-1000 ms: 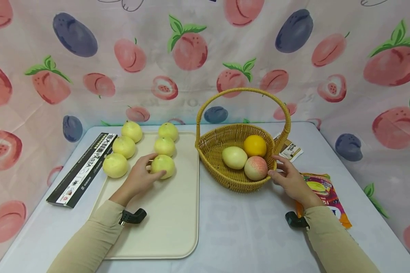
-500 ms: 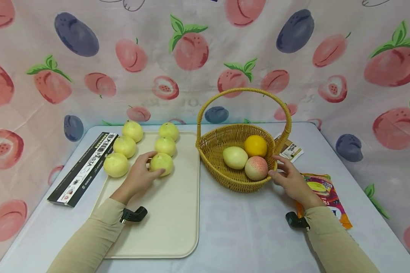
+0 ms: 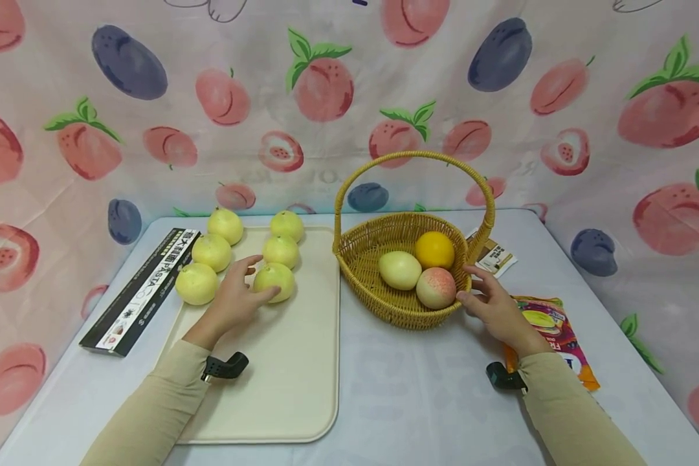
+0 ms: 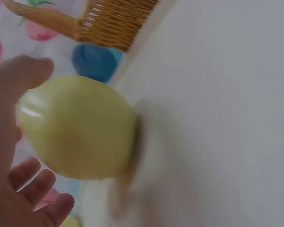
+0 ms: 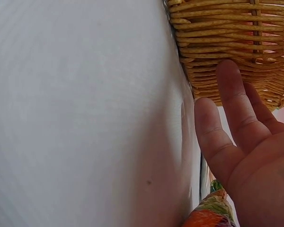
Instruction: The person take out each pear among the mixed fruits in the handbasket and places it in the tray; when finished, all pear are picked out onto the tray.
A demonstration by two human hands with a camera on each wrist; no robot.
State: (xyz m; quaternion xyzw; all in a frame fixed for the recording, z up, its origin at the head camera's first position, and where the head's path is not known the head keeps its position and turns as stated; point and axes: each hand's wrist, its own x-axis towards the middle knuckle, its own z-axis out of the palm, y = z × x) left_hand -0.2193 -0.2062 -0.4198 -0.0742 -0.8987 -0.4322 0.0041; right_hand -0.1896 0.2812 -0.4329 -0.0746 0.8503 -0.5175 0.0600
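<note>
Fruit under my left hand (image 3: 235, 299) has slid a little toward the upper left of the frame over the last second: the pale yellow fruit (image 3: 275, 281) now lies closer behind its neighbours, and the two rows of three on the cream tray (image 3: 291, 388) look tidier for it. My thumb and fingers curl loosely round that fruit's near side, and the wrist view shows it cupped between thumb above and fingers below, resting on the tray rather than lifted. I judge this a small nudge into line, not a pick-up.

My right hand (image 3: 498, 307) has not moved. Its fingers lie straight and relaxed against the outer weave of the basket (image 3: 410, 310), right of centre in the frame, steadying it and gripping nothing. Inside sit a pale green fruit (image 3: 400, 269), an orange (image 3: 434, 250) and a peach (image 3: 435, 287), unchanged. A black box (image 3: 140, 291) lies along the tray's left edge, and a bright packet (image 3: 553, 330) lies just beyond my right wrist.
</note>
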